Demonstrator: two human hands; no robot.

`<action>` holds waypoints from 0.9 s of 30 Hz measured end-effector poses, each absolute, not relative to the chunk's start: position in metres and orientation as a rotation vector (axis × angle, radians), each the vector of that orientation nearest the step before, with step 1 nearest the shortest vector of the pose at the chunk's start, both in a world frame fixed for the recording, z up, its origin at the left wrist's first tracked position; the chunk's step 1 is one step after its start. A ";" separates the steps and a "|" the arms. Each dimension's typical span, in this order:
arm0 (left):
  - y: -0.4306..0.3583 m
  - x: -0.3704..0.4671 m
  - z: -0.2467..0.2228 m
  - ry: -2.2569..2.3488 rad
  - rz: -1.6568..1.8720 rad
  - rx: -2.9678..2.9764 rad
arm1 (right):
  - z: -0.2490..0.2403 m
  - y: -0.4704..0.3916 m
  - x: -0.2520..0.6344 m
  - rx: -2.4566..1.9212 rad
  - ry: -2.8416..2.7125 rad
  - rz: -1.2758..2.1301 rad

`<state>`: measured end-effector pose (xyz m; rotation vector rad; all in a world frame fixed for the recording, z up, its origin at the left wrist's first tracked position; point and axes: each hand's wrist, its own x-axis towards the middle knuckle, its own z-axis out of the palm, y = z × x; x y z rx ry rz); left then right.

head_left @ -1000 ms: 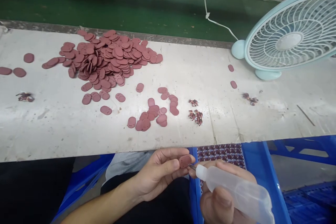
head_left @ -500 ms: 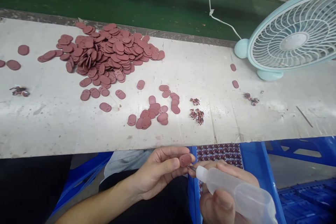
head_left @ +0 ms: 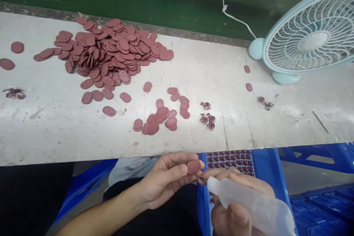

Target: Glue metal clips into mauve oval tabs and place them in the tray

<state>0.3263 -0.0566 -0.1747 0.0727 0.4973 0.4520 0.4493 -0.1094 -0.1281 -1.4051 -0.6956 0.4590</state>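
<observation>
My left hand [head_left: 168,175] pinches a reddish-brown oval disc [head_left: 194,167] with small holes between thumb and fingers, just past the table's front edge. In my right hand [head_left: 238,206] lies a translucent white squeeze bottle [head_left: 257,202], tilted with its thin metal nozzle [head_left: 202,179] pointing left. The nozzle's tip is close under the disc, near my left fingertips; whether it touches anything I cannot tell. Beneath my right hand is a blue crate [head_left: 267,166] holding rows of small dark brown pieces [head_left: 231,160], partly hidden.
A large heap of oval discs [head_left: 121,48] covers the table's back left, with a looser cluster [head_left: 162,116] nearer me. Small brown figures [head_left: 208,120] lie right of that cluster. A light-blue fan [head_left: 312,40] stands at the right, its white cord [head_left: 235,18] running backward.
The view has shifted slightly, moving the heap left and up in the picture. The disc in my left hand has turned a little. Both hands keep their grips.
</observation>
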 end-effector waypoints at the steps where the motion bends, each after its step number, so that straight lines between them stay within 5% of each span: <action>1: -0.057 0.326 -0.175 0.497 0.451 0.073 | -0.130 -0.111 0.449 -1.407 -0.717 0.447; 7: -0.055 0.327 -0.175 0.508 0.457 0.058 | -0.132 -0.110 0.450 -1.428 -0.736 0.411; 10: -0.053 0.327 -0.173 0.486 0.474 0.068 | -0.124 -0.103 0.472 -1.280 -0.499 0.712; 18: -0.051 0.316 -0.169 0.517 0.527 0.085 | -0.173 -0.057 0.587 0.234 0.599 1.557; 24: -0.043 0.308 -0.167 0.559 0.574 0.075 | -0.179 -0.054 0.602 0.176 0.482 1.572; 27: -0.041 0.304 -0.166 0.581 0.583 0.071 | -0.164 -0.068 0.578 -0.638 -0.113 1.310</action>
